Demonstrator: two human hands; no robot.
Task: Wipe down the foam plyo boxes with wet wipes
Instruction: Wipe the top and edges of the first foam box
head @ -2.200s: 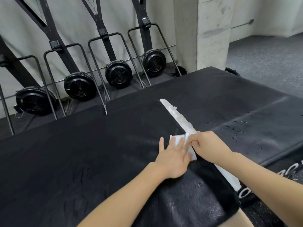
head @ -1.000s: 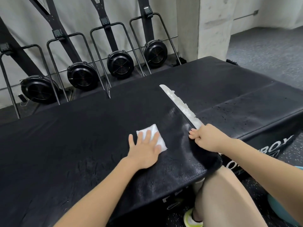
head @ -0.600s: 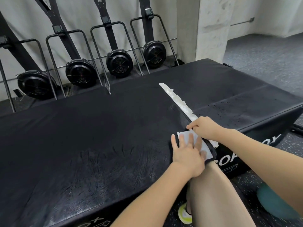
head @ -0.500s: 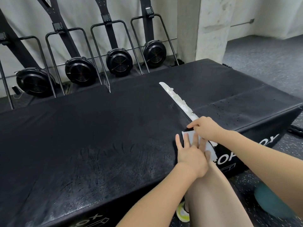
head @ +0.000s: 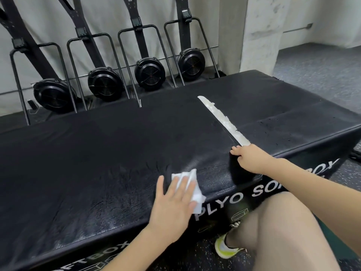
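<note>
White wet wipe (head: 192,184) is pressed flat under spread left hand (head: 174,202) at the near front edge of the black plyo box (head: 97,153). Box's right edge is gripped by right hand (head: 248,158), fingers curled over it beside the white strip (head: 222,118).

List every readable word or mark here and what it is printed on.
"PLYO SO…" on the front of the near plyo box, the rest hidden by the right hand's arm.
"…BOX" on the same front, far right.
"…ET BOX" on the left box, start cut off.
Small box icons under the lettering: no text readable.
</note>
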